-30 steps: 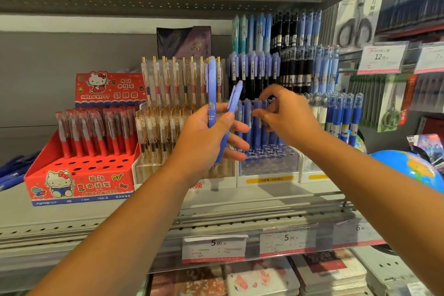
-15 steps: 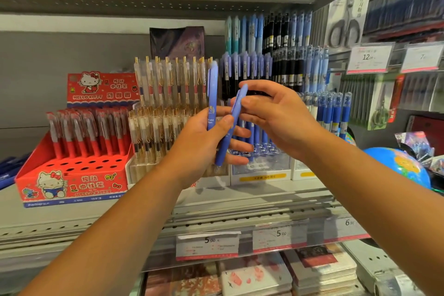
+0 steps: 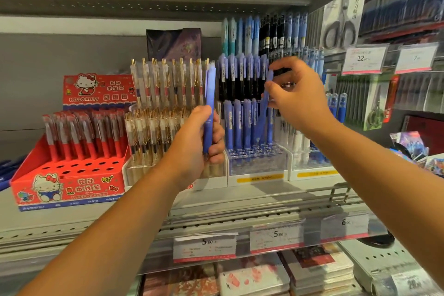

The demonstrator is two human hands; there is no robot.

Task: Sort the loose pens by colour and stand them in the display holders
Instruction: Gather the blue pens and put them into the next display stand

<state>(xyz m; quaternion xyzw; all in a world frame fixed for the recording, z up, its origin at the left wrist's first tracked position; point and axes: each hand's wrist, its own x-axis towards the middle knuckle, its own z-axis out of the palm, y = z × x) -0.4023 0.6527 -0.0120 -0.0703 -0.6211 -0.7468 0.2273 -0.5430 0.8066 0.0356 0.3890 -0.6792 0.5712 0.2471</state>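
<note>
My left hand grips one blue pen upright in front of the gold-clipped clear pens. My right hand pinches a second blue pen near its top. That pen slants down, and its tip is just above the holes of the clear tiered holder, which has rows of blue pens standing in it. Black-and-blue pens stand in the tiers behind.
A red Hello Kitty box with red pens and several vacant holes stands at the left. A clear holder of gold-clipped pens is in the middle. Another holder is at the right. Scissors packs hang on the right wall. Price tags line the shelf edge.
My right hand took one of the two blue pens from my left hand and carried it right, down toward the clear holder. My left hand closed round the remaining pen.
</note>
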